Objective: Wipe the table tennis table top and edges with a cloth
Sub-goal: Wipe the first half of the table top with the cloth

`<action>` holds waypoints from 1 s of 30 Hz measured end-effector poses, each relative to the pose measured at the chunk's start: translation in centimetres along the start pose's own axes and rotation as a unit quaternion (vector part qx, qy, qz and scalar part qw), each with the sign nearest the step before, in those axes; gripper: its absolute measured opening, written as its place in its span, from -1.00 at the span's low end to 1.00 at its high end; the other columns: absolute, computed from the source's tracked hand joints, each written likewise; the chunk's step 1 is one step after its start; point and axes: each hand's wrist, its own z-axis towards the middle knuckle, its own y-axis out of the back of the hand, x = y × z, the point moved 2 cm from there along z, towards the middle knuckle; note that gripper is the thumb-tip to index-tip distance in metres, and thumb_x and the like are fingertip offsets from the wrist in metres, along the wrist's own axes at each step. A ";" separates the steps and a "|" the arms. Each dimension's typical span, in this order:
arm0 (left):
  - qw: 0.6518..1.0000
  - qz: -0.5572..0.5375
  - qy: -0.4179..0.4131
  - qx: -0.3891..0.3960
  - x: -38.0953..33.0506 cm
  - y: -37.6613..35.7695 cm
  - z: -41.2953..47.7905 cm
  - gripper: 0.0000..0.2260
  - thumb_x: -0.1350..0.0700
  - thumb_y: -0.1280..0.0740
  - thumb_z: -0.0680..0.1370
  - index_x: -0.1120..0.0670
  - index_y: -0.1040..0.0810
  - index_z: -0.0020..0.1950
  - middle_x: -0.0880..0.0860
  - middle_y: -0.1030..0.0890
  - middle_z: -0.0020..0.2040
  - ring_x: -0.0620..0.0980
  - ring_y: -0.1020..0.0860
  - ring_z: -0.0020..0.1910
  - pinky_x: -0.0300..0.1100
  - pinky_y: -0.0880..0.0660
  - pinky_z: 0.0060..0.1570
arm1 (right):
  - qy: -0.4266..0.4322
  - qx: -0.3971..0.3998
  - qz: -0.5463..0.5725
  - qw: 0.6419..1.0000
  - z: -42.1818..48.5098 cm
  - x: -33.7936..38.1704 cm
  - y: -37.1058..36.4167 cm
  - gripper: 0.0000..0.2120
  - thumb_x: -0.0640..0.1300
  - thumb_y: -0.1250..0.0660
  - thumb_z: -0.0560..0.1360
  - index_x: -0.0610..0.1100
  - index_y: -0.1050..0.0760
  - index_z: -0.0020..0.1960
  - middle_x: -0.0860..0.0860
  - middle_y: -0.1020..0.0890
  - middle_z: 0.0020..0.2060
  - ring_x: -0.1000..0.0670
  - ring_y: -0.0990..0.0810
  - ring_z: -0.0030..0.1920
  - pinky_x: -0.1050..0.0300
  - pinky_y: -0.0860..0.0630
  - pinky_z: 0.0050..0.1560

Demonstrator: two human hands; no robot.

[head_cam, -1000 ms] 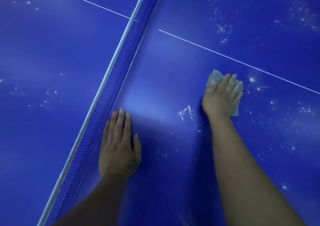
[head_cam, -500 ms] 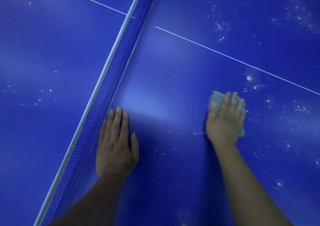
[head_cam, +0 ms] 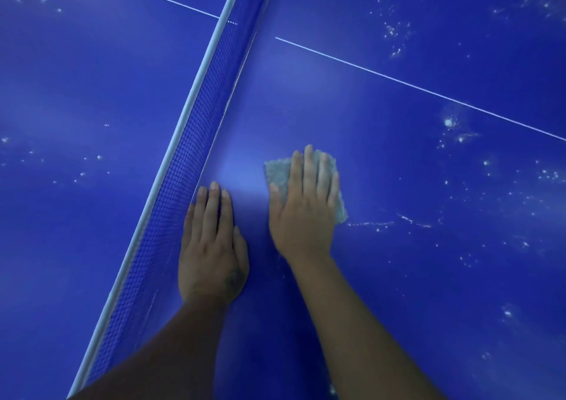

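Landmark: the net (head_cam: 183, 166), which crosses the blue table (head_cam: 382, 117) from the lower left to the top centre, its white top band on its left side.
Cloth: a pale grey-green cloth (head_cam: 277, 174) lies flat on the table a little to the right of the net, with its left corner and right edge showing past the fingers.
Right hand: the right hand (head_cam: 303, 212) lies spread, palm down, on the cloth, pressing it to the surface rather than clenching it; the fingers point away from the person.
Left hand: the left hand (head_cam: 211, 246) rests flat and empty on the table, between the net and the cloth, its little-finger side just beside the mesh; it looks like a brace for leaning in.
Surface: pale specks and droplets (head_cam: 450, 123) are scattered well to the right of the net, and a thin streak (head_cam: 370, 224) sits just right of the cloth; more specks lie on the far side of the net. The strip right beside the net looks clean.
Step in hand: wiping the top on the right-hand half, with the cloth near the net.
Progress: judged early to middling; much speckled top is left, and no table edge is in view.
Next move: probably a stroke away from the net over the streak and specks, with even downward pressure so the cloth stays flat and does not bunch.
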 end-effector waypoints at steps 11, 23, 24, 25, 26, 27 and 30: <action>1.000 -0.011 0.007 0.005 0.0 -0.1 0.0 -0.45 0.14 -0.13 0.71 0.30 -0.23 0.69 0.23 -0.21 0.71 0.23 -0.12 0.73 0.20 -0.10 0.69 | -0.206 0.023 -0.008 0.978 -0.5 -15.0 3.1 -0.29 0.22 0.12 0.72 -0.16 -0.01 0.75 -0.09 0.00 0.75 -0.18 0.08 0.74 -0.24 0.08 0.71; 1.000 -0.008 -0.006 -0.008 0.3 -0.5 -0.1 -0.50 0.16 -0.10 0.75 0.32 -0.24 0.67 0.26 -0.23 0.70 0.25 -0.12 0.72 0.22 -0.11 0.68 | 0.034 0.006 0.019 0.999 -8.3 0.6 -1.1 -0.47 0.12 -0.04 0.79 0.02 -0.17 0.73 -0.17 -0.08 0.73 -0.25 0.02 0.73 -0.35 -0.09 0.66; 1.000 -0.010 -0.008 -0.009 0.4 -0.6 -0.1 -0.50 0.15 -0.10 0.75 0.32 -0.25 0.67 0.26 -0.23 0.70 0.26 -0.12 0.72 0.22 -0.11 0.68 | 0.047 0.014 0.013 0.999 -9.3 -0.2 -0.9 -0.46 0.13 -0.04 0.79 0.03 -0.16 0.73 -0.16 -0.07 0.73 -0.25 0.02 0.73 -0.36 -0.08 0.66; 1.000 -0.014 -0.008 -0.011 0.4 -0.5 -0.1 -0.50 0.15 -0.10 0.75 0.32 -0.25 0.67 0.26 -0.23 0.70 0.26 -0.12 0.72 0.22 -0.11 0.68 | 0.058 0.022 0.005 0.998 -10.1 -1.4 -0.7 -0.46 0.13 -0.05 0.79 0.04 -0.16 0.73 -0.14 -0.08 0.73 -0.24 0.02 0.73 -0.36 -0.07 0.67; 1.000 -0.019 -0.007 -0.014 0.3 -0.5 -0.1 -0.50 0.15 -0.11 0.74 0.32 -0.26 0.67 0.26 -0.24 0.70 0.27 -0.13 0.72 0.22 -0.11 0.68 | 0.061 0.029 -0.001 0.998 -10.6 -2.9 -0.4 -0.46 0.14 -0.06 0.78 0.05 -0.17 0.73 -0.13 -0.08 0.73 -0.24 0.02 0.73 -0.36 -0.05 0.67; 1.000 -0.022 -0.005 -0.017 0.3 -0.4 -0.1 -0.50 0.15 -0.12 0.74 0.32 -0.27 0.67 0.26 -0.25 0.70 0.27 -0.14 0.72 0.23 -0.12 0.67 | 0.050 0.029 -0.009 0.998 -10.8 -4.8 0.0 -0.47 0.13 -0.07 0.78 0.05 -0.20 0.72 -0.13 -0.10 0.73 -0.24 0.01 0.73 -0.36 -0.03 0.68; 0.999 -0.024 0.006 -0.021 0.1 -0.4 -0.1 -0.50 0.15 -0.13 0.74 0.30 -0.28 0.67 0.24 -0.25 0.70 0.26 -0.14 0.72 0.25 -0.15 0.66 | -0.058 0.018 -0.040 0.997 -9.4 -10.9 1.7 -0.46 0.13 -0.03 0.78 0.02 -0.20 0.72 -0.14 -0.10 0.73 -0.26 -0.02 0.73 -0.36 -0.01 0.68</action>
